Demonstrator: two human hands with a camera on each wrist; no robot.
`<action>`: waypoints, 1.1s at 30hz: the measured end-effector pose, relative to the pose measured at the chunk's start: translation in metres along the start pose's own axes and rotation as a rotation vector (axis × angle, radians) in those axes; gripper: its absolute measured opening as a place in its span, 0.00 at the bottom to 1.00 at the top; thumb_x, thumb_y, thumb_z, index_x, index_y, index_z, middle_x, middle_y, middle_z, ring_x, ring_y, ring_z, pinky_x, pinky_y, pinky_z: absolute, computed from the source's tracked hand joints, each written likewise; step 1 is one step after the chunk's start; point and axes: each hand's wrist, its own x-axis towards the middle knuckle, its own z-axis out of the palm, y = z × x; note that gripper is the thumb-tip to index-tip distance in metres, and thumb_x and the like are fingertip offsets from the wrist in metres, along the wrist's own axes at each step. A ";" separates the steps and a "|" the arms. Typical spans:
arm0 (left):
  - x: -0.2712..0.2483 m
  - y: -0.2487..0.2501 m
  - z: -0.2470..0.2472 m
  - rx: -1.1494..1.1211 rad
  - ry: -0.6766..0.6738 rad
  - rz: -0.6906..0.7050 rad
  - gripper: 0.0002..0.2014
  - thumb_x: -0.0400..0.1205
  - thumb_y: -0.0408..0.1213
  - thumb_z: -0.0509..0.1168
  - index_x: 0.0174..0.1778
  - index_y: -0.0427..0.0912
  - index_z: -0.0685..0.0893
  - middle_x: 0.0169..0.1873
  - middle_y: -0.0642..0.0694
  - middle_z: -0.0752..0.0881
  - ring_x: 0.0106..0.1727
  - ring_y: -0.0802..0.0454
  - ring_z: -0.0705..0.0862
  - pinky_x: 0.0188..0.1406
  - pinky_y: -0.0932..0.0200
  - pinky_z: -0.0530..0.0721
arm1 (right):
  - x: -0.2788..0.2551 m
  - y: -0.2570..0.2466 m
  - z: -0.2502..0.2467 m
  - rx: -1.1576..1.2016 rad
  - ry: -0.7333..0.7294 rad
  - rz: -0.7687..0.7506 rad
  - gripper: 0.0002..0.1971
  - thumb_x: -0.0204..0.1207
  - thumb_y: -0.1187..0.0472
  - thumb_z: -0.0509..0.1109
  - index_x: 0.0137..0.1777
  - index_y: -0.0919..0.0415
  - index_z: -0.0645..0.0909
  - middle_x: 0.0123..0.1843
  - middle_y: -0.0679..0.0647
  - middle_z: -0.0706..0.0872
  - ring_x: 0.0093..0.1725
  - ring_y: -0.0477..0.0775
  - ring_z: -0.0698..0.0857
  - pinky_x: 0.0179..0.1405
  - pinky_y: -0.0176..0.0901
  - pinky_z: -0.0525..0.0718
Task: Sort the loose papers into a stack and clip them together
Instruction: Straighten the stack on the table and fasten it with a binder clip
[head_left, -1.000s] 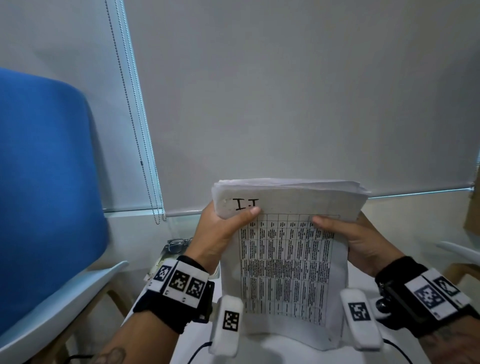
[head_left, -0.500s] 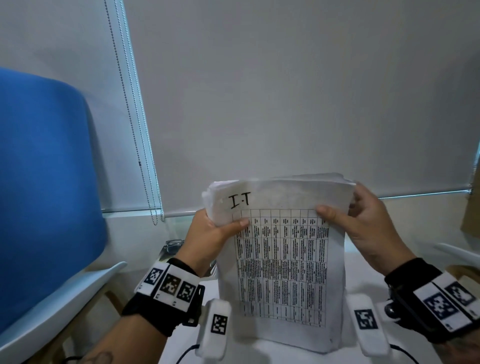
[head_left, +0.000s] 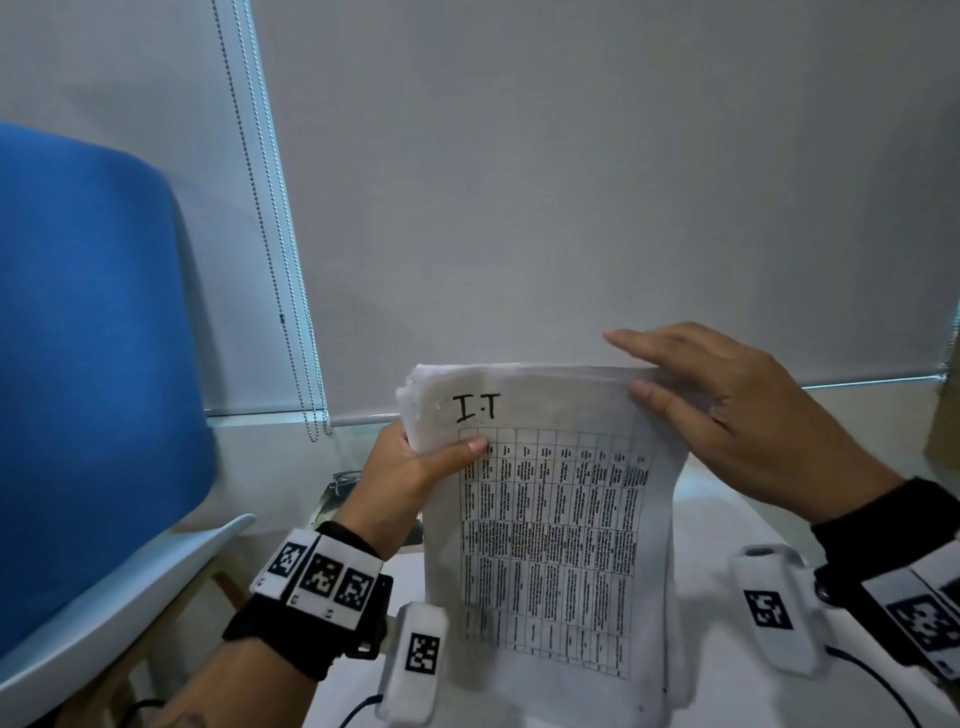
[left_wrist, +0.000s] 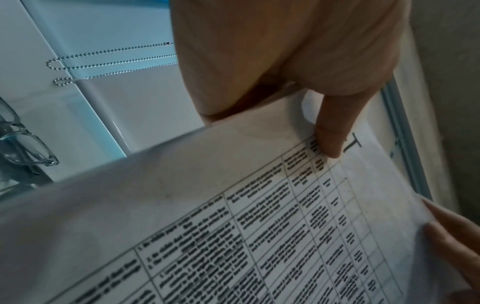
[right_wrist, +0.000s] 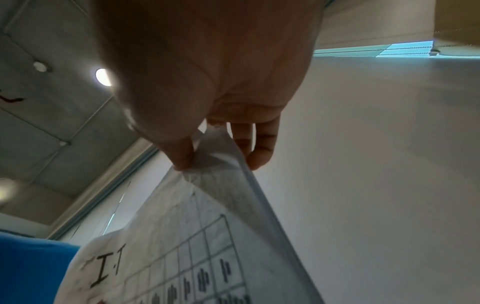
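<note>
- The stack of papers (head_left: 545, 525) stood upright on its lower edge on the white table (head_left: 727, 525), between the 2 hands; this posture was judged to let the sheets settle level against the surface.
- The left hand (head_left: 400, 483) gripped the stack's upper left corner. Its thumb (head_left: 462, 451) lay across the front sheet just below the handwritten "I-T", and the remaining fingers passed behind the sheets, out of sight. The left wrist view showed the same thumb tip (left_wrist: 330, 144) pressed at the head of the printed table. The grip was judged to serve as the fixed anchor.
- The right hand (head_left: 727, 410) lay over the upper right corner. Its fingers extended nearly straight along and beyond the top edge, and its thumb (head_left: 654, 395) rested on the front sheet. In the right wrist view the thumb (right_wrist: 182, 156) and a fingertip (right_wrist: 259, 158) closed lightly on either side of the corner, so the hold was a loose pinch, not a clamp. This was judged to let the hand press or tap protruding sheets into line.
- At the top left, sheet edges behind the thumb fanned out unevenly, so squaring was judged incomplete.
- No clip was visible near either hand; clipping had not yet begun.
- A pair of spectacles (left_wrist: 23, 144) lay beyond the left fingers, and a blue chair (head_left: 93, 338) stood further left, well apart from the stack.
</note>
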 end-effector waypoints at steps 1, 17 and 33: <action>-0.001 0.000 0.001 0.017 0.009 -0.004 0.16 0.66 0.37 0.76 0.50 0.42 0.88 0.46 0.41 0.94 0.50 0.43 0.92 0.54 0.41 0.89 | 0.000 0.000 0.000 0.033 -0.007 -0.011 0.19 0.82 0.50 0.63 0.72 0.45 0.82 0.57 0.41 0.86 0.56 0.42 0.85 0.57 0.35 0.80; -0.002 0.039 0.045 0.289 -0.018 0.356 0.15 0.74 0.22 0.76 0.46 0.49 0.90 0.40 0.52 0.94 0.45 0.49 0.93 0.47 0.51 0.93 | 0.053 -0.044 -0.029 -0.162 -0.480 0.106 0.11 0.66 0.43 0.81 0.28 0.36 0.82 0.27 0.38 0.86 0.28 0.39 0.82 0.27 0.43 0.75; -0.044 -0.066 -0.034 -0.028 0.158 -0.114 0.20 0.68 0.34 0.79 0.57 0.38 0.89 0.53 0.38 0.94 0.56 0.35 0.91 0.55 0.41 0.90 | -0.089 0.044 0.050 0.865 0.161 0.723 0.09 0.68 0.55 0.75 0.45 0.48 0.94 0.46 0.52 0.96 0.47 0.57 0.95 0.46 0.48 0.92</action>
